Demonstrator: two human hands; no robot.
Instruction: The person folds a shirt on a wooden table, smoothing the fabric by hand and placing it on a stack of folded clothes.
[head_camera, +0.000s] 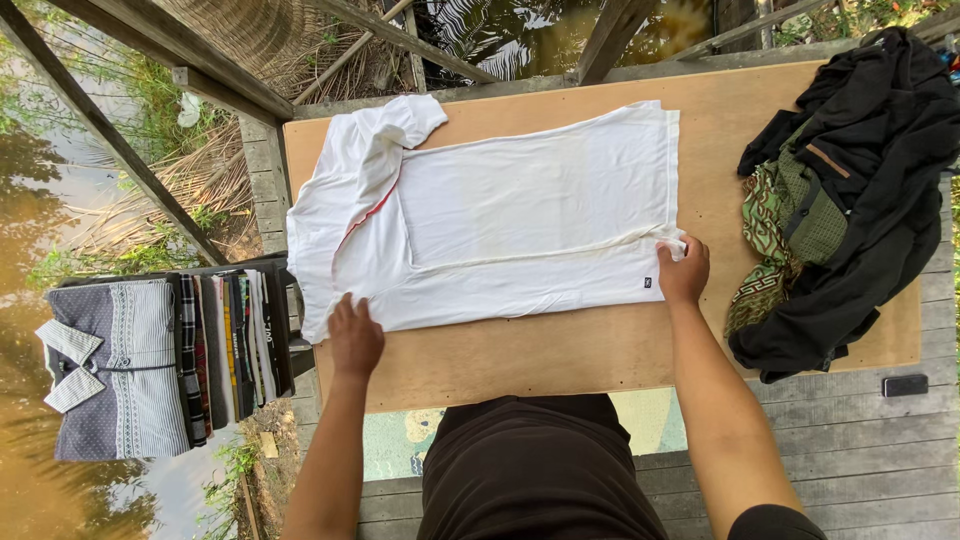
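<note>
Off the left edge of the table, a stack of folded garments (165, 365) lies on a separate stand, a grey-and-white patterned collared shirt uppermost; it is well apart from the work.

The flat brown wooden table (560, 350) carries a white short-sleeved cotton shirt (500, 215), spread across its middle with the collar toward the left edge and the hem toward the right. One long side panel is already folded inward along the near edge, and the far sleeve is turned over near the far-left corner.

The left hand (355, 335) lies palm down with fingers extended on the shoulder end of the near fold, pinning rather than gripping. The right hand (683, 270) is closed in a pinch on the hem corner of that same folded panel, cloth bunched between fingertips and thumb.

Judgement: the step in hand is the setting of the lengthwise fold. It is done well if both hands draw the panel taut along one straight line parallel to the near edge, the hem corner squared with the layer beneath (slight puckering shows there), and the crease smoothed flat.

At the right edge, a heap of black and green patterned clothing (850, 190) rests apart from the shirt. A small dark phone-like object (905, 385) lies on the plank floor beyond.
</note>
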